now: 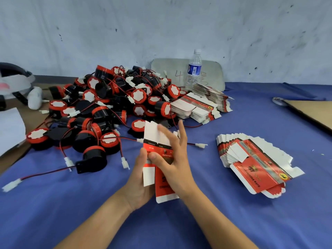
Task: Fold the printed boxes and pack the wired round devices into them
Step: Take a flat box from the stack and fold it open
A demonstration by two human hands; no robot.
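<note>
I hold a flat red and white printed box (156,141) upright over the blue table. My left hand (139,178) grips its lower part from behind, thumb on the front. My right hand (172,159) presses its thumb on the box front, with the other fingers spread and lifted. A big pile of black and red round devices (107,108) with red and black wires and white plugs lies behind and to the left. One fanned stack of flat boxes (251,164) lies to the right. More flat box stacks (203,103) sit by the pile.
A clear water bottle (194,69) stands at the back beside a grey board (212,72) leaning on the wall. A brown cardboard sheet (312,112) lies at the far right. White paper (10,128) and a headset (14,83) sit at the left edge. Loose white plugs (201,145) trail over the blue cloth.
</note>
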